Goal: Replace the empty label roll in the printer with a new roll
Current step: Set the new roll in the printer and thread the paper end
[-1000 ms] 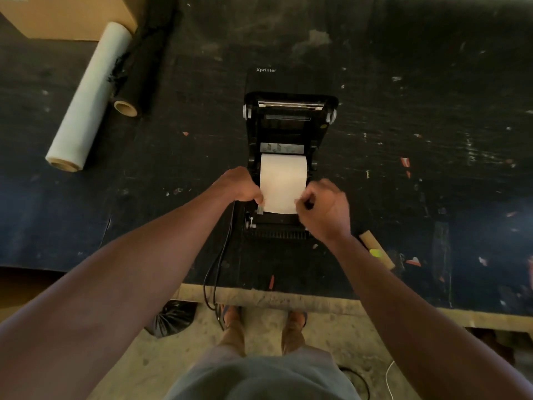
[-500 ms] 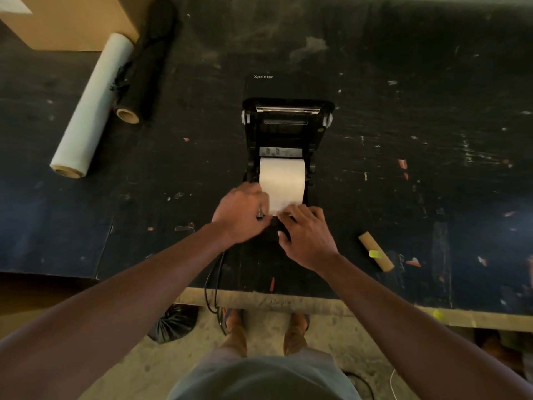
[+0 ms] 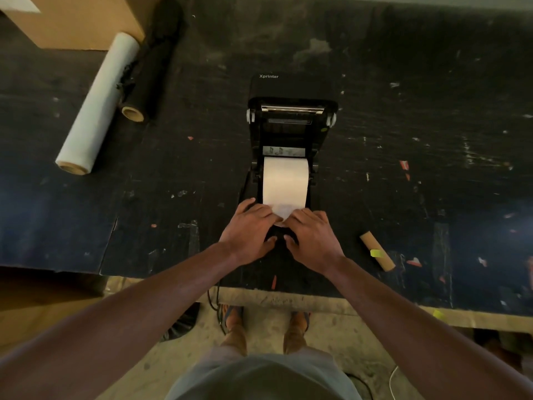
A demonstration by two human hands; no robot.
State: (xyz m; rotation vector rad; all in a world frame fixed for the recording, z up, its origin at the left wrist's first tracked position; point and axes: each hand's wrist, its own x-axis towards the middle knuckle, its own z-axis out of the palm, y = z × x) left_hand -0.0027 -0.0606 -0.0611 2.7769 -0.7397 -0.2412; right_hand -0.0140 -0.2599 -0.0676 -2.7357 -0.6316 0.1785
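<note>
A black label printer (image 3: pixel 291 122) stands open on the dark table, its lid tilted back. A white label roll (image 3: pixel 285 180) sits in its bay between the side guides. The roll's loose end (image 3: pixel 281 212) runs toward me over the printer's front. My left hand (image 3: pixel 249 230) and my right hand (image 3: pixel 313 236) lie side by side on the front, fingertips pinching and pressing that loose end. A bare brown cardboard core (image 3: pixel 376 254) with a yellow tag lies on the table to the right of my right hand.
A white film roll (image 3: pixel 99 102) and a black roll (image 3: pixel 150 64) lie at the far left beside a cardboard box (image 3: pixel 78 21). A black cable (image 3: pixel 215 295) hangs over the table's front edge (image 3: pixel 288 300). My feet stand on the floor below.
Both hands have slid from the roll's sides toward me and closer together, drawing the loose paper end out over the printer's front.
</note>
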